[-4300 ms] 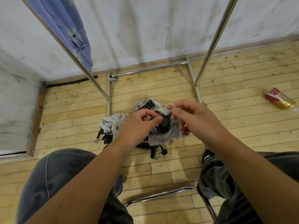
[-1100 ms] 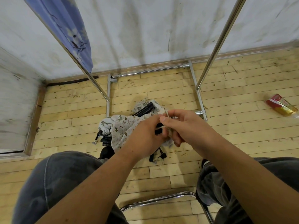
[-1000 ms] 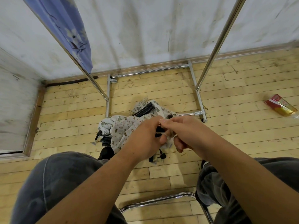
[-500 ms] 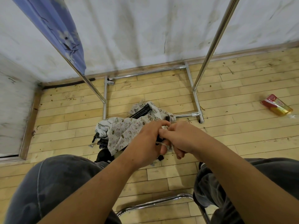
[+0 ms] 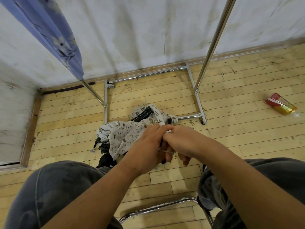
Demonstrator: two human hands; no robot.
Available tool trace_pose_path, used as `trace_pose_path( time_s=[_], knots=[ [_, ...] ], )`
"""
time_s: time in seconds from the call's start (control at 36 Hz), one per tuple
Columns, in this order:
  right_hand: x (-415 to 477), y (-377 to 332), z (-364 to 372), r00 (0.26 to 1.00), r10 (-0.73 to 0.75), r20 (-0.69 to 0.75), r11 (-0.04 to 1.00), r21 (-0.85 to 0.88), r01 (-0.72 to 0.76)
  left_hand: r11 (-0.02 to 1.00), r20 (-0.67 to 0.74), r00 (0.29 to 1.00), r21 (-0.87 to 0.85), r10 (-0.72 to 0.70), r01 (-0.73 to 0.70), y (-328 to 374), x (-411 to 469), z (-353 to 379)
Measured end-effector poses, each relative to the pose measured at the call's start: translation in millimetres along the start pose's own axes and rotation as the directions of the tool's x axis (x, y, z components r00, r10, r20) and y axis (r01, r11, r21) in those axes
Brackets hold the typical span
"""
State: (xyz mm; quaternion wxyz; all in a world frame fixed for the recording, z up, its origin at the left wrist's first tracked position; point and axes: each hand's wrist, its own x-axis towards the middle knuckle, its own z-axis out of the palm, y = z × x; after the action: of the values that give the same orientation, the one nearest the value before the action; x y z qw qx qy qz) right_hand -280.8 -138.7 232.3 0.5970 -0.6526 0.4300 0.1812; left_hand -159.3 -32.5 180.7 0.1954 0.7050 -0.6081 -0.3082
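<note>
I have both hands knuckle to knuckle above the open front of the clothes rack's floor frame (image 5: pixel 197 100). The left hand (image 5: pixel 145 146) is curled round a small dark piece (image 5: pixel 161 143). The right hand (image 5: pixel 183 142) has its fingers bent in on a pale cord (image 5: pixel 167 151), which comes out from between the two palms.

That cord is what the next move turns on, I think. It runs roughly left to right beneath my hands, from the left palm across under the right fingers. The right hand is the one placed to draw it. The dark piece is mostly hidden, so I cannot tell its long axis.

A heap of printed cloth (image 5: pixel 125 134) lies inside the frame on the plank floor (image 5: pixel 247 138), just beyond my left knuckles. A stained white wall (image 5: pixel 148 30) closes the room behind the frame. A blue patterned cloth (image 5: pixel 49 30) hangs at the frame's left post, and a red-and-gold packet (image 5: pixel 279 105) lies well to its right.
</note>
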Motion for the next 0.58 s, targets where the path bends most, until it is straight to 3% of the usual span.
trace_pose_path(
  time_s=[0.33,0.58],
  knots=[
    [12,11,0,0.995,-0.094,0.035,0.953,-0.286,0.100,0.999,0.013,1.000,0.035,-0.012,0.011,-1,0,1],
    [16,16,2,0.976,-0.184,-0.118,0.924,-0.360,0.131,1.000,-0.025,1.000,0.021,-0.007,0.008,-3,2,2]
  ],
)
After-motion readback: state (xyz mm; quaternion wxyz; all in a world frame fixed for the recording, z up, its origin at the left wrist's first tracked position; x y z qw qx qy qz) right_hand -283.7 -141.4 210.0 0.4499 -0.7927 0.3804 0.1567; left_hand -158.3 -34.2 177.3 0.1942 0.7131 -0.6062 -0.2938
